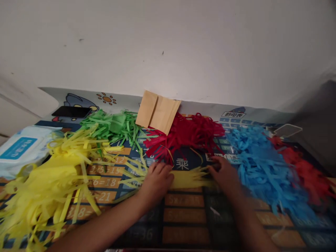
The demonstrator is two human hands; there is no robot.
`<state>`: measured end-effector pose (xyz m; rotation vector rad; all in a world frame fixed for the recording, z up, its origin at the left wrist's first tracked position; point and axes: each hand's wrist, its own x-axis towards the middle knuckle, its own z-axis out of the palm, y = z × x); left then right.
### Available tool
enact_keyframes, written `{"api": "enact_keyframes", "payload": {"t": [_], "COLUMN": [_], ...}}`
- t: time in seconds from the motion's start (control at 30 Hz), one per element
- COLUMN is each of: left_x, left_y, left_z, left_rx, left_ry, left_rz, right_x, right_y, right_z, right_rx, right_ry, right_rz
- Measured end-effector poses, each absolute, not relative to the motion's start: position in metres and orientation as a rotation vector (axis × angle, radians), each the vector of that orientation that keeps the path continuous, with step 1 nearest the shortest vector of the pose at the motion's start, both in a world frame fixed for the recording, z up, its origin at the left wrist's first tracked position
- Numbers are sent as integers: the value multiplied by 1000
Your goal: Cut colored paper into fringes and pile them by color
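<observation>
Much of the work looks done: shredded strips lie grouped by colour on the printed mat (183, 213), with a yellow heap (56, 171) at the left of the frame, a green heap (118, 126) left of the upper middle, a dark red heap (194, 129) just right of the middle, and a blue heap (265, 161) and an orange-red heap (304, 168) at the right. The piece in hand seems unfinished: a yellow piece (186, 179), fringed at both ends with a plain middle band, lies below the centre of the frame, apart from the yellow heap. The left hand (156, 179) rests on it, fingers close together; the right hand (225, 175) has bent fingers at its right fringe. Whether either hand pinches it, I cannot tell. Folded brown paper (157, 112) lies across the dark red heap's left part.
</observation>
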<state>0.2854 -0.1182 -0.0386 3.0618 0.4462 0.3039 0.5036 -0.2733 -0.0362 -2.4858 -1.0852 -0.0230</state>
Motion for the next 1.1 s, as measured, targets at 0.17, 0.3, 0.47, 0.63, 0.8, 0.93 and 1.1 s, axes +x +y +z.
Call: {"api": "enact_keyframes", "payload": {"t": [0.17,0.3,0.47,0.63,0.8,0.93,1.1], "left_x": [286,286,282,275,273,277,278], "left_y": [-121,-131,-131,-125,-129,-126,-123], "left_z": [-30,-16,-21,-25,-20,-22,-23], "left_rx": [3183,3246,3184,3031,3045,3094,3062], "left_ry": [-10,8,225,330,318,349,353], "left_rz": [1,-75,-16,189,273,252,260], "right_x": [470,448,463,462,470,462,455], "right_y": [-289,-274,-269,-268,-263,-264,-261], "right_z": [-17,-35,-50,-45,-41,-30,-37], "right_rx": [-1908,-1794,-1843,-1823,-1895,-1881,-1952], "right_ry": [-2000,-2272,-2015,-2056,-1947,-2055,-2137], "right_rz": [-197,121,181,142,162,76,-53]}}
